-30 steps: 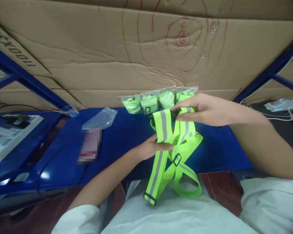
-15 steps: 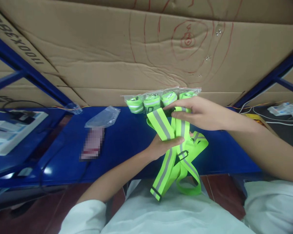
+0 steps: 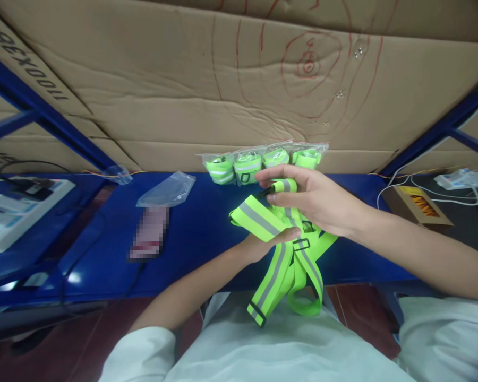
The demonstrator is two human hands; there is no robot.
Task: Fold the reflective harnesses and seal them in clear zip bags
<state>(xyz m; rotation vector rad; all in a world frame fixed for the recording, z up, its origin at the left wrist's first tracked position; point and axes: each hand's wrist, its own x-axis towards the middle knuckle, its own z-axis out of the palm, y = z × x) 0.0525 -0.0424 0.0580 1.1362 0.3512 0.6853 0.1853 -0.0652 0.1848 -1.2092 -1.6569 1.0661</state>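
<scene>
A neon-green reflective strap harness (image 3: 281,260) with grey stripes and black buckles hangs over the front edge of the blue table (image 3: 199,228). My left hand (image 3: 269,241) is closed around its straps from below, thumb on top. Just above, my right hand (image 3: 308,199) pinches the upper fold of the same harness, fingers curled over it. Behind my hands, a row of several rolled green straps in clear bags (image 3: 263,162) stands against the cardboard wall.
An empty clear plastic bag (image 3: 168,190) and a blurred flat item (image 3: 148,233) lie left of centre. White boxes (image 3: 11,212) sit at far left. At far right are a small brown box (image 3: 416,204) and white cables (image 3: 468,180). Cardboard sheets (image 3: 239,90) back the table.
My right hand has moved down and toward me, folding the top of the harness over. The loop by my left hand now lies flatter and points left. The view shifted slightly.
</scene>
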